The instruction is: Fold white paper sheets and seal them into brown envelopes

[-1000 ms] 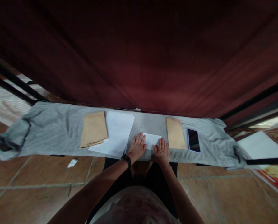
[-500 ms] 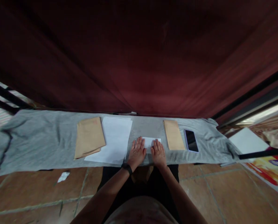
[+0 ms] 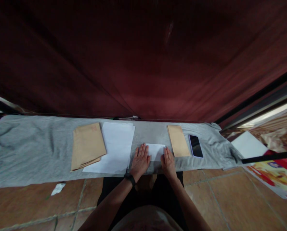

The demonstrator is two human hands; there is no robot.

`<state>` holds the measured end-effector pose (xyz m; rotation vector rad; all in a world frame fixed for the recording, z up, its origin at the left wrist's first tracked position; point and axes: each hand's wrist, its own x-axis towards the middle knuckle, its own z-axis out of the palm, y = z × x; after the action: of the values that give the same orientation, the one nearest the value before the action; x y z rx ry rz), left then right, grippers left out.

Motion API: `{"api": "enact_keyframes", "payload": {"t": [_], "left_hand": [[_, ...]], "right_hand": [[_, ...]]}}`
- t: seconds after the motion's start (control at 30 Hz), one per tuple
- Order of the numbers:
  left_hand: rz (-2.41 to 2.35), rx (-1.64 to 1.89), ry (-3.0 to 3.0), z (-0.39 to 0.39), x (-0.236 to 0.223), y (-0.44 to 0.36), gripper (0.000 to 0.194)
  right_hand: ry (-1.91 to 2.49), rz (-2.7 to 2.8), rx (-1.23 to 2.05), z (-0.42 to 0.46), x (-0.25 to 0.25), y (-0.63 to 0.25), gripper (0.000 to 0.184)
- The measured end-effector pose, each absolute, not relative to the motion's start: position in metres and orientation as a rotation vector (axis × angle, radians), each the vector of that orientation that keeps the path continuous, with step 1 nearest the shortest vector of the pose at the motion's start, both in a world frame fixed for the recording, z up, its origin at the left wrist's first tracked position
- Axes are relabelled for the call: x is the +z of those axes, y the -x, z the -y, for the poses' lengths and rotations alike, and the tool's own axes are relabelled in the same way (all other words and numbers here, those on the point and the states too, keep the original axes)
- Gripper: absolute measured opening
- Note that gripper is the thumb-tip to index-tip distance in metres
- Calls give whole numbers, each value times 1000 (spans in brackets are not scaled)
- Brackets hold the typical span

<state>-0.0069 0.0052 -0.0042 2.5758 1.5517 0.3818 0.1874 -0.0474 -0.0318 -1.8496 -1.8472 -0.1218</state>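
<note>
A small folded white paper (image 3: 156, 152) lies flat on the grey cloth in front of me. My left hand (image 3: 140, 160) rests flat at its left edge, fingers stretched out. At the right edge lies my right hand (image 3: 168, 162), its fingers straight and pointing away from me. To the left are larger white sheets (image 3: 118, 147), partly under a stack of brown envelopes (image 3: 88, 144). Another small pile of brown envelopes (image 3: 179, 141) sits just right of my right hand.
A phone (image 3: 195, 146) lies right of the envelopes on the grey cloth (image 3: 44, 150). A dark red curtain-like surface (image 3: 143, 80) rises behind. Black bars stand at both sides. A scrap of white paper (image 3: 58, 189) is on the tiled floor, and a colourful printed box (image 3: 278, 175) at right.
My right hand slid left over the folded paper, then back out to its right edge. My left hand stays at the left edge. The camera view has shifted slightly.
</note>
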Motion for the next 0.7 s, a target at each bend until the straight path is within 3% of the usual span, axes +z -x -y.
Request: {"api": "enact_keyframes", "payload": {"t": [0.7], "left_hand": [[-1471,389,-2617,-5,-2,-26,55]], "right_hand": [[1965,2036,-195,31,-26,-152,56]]}}
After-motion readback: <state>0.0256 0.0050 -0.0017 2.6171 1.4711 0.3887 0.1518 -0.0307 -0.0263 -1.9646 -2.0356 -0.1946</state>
